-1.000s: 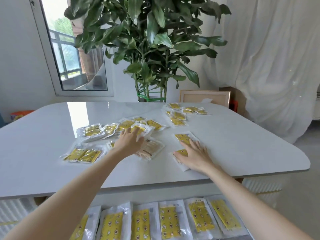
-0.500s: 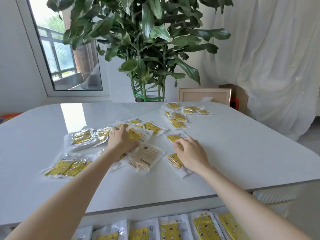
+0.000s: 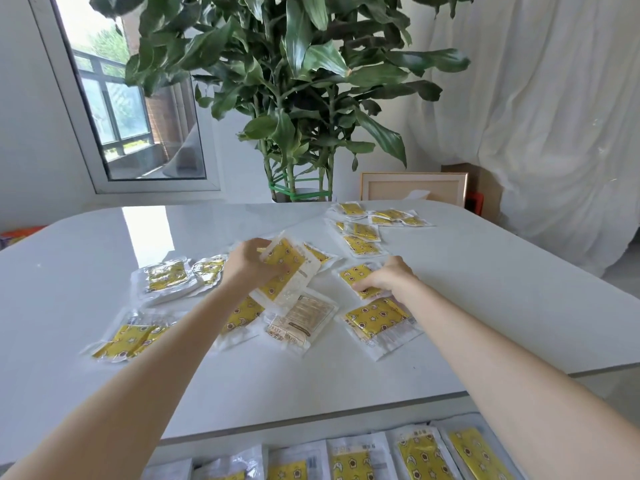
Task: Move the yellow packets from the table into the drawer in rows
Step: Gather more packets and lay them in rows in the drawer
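Since half a second ago, one packet that was lying flat under the left hand is now tilting up off the table, and the right hand is curling more tightly over its own packet. At about 11 o'clock of the table's centre, the left hand is closing around the lifted packet, thumb and fingers pinching its near long edge. At about 1 o'clock, the right hand is pressing down on a flat packet, fingers bent over it; whether it is actually gripping cannot be told.

More yellow packets are lying scattered from 9 o'clock round to 1 o'clock, one of them face down. At 6 o'clock, below the table edge, the drawer is already holding a row of packets side by side.

Judging by the way the raised one is bending, these appear to be light, thin, floppy sachets with glossy, probably slippery film. Taking hold at the clear sealed border, rather than the filled yellow middle, is likely giving the firmest pinch; sliding a packet to expose an edge may be helping.
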The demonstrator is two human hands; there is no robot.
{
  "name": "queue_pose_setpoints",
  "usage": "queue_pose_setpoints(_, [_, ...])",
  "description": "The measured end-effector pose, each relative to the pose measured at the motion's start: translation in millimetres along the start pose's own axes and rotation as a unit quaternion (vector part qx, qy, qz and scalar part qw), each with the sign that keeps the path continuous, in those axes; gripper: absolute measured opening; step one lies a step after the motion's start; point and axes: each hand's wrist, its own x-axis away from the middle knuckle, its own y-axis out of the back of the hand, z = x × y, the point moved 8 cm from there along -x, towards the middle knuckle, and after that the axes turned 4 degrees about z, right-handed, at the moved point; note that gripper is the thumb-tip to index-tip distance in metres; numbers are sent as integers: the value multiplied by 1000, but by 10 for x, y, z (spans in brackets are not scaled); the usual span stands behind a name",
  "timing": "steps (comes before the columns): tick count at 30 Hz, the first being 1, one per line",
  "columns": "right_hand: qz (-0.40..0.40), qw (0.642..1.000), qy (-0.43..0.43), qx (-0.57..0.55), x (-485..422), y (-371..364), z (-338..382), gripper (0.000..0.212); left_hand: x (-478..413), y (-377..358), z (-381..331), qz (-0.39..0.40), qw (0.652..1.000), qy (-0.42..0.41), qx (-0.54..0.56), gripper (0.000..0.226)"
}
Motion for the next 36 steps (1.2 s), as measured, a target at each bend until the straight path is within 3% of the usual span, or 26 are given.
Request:
queue_pose_setpoints(8, [-21, 996, 21, -87, 38, 76, 38, 81, 136, 24, -142, 17, 990, -14, 142, 17])
queue_pose_setpoints(13, [-32, 991, 58, -117, 120, 212, 196, 62, 302, 151, -198, 25, 978, -22, 207, 18])
queue_pose_setpoints(18, [82, 983, 101, -128, 384, 321, 342, 55, 494, 277, -184, 13, 973, -24, 231, 15])
queue_pose_setpoints(22, [181, 977, 113, -22, 641, 267, 297, 61, 652, 321, -130, 10, 969, -8, 248, 17])
queue_pose_setpoints(25, [201, 967, 114, 112, 785, 228, 233, 60, 745, 315, -80, 14, 965, 0, 263, 14])
queue_pose_setpoints(30, [169, 903, 147, 367, 910, 161, 285, 64, 822, 324, -41, 12, 963, 6, 271, 12])
queue_pose_setpoints(36, [206, 846, 145, 469, 849, -67, 211, 81, 832, 294, -59, 25, 966, 9, 257, 13])
